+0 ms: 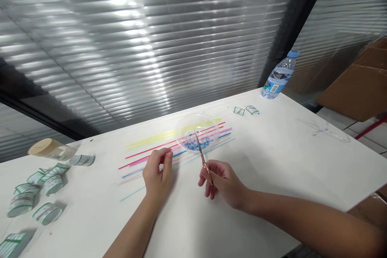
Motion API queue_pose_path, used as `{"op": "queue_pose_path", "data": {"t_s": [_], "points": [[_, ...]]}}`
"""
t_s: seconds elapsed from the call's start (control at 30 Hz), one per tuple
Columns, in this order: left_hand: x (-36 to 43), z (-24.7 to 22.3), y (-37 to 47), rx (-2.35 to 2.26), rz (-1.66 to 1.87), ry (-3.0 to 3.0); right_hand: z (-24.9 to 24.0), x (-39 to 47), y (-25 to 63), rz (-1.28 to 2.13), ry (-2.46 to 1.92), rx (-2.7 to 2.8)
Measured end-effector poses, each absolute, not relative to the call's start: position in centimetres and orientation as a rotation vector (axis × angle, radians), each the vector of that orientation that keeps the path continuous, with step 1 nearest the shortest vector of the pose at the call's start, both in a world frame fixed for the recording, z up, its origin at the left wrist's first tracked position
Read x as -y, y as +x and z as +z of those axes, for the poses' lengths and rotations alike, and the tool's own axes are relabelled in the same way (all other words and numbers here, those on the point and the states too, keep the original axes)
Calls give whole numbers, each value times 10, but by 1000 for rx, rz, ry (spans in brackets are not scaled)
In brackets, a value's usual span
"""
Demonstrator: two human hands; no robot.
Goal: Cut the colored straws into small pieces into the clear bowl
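Note:
My right hand holds copper-handled scissors, whose blades point up over the near edge of a clear round bowl. Small blue and purple pieces lie in the bowl. My left hand is just left of the bowl, thumb and fingertips pinched together; what they hold, if anything, is too small to make out. Long thin strips lie around and behind the bowl: yellow strips, red strips and blue strips, with purple and pale ones among them.
Several striped paper rolls lie at the left, near a jar with a wooden lid. Two small paper pieces and a water bottle are at the back right. A clear plastic item lies on the white table.

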State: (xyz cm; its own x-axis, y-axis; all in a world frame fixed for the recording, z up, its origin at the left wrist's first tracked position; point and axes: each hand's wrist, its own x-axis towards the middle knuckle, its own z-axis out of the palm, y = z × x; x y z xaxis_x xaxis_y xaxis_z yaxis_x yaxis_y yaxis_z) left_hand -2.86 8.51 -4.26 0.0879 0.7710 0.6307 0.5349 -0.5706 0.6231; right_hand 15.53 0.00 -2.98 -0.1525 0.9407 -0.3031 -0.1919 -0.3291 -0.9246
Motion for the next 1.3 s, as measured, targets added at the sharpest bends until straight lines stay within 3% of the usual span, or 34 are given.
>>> {"op": "queue_pose_path", "data": {"t_s": [1.3], "points": [[-88,-38,-25,-1157,1662,2301,-28,0,157,1596,-1309,928]]}}
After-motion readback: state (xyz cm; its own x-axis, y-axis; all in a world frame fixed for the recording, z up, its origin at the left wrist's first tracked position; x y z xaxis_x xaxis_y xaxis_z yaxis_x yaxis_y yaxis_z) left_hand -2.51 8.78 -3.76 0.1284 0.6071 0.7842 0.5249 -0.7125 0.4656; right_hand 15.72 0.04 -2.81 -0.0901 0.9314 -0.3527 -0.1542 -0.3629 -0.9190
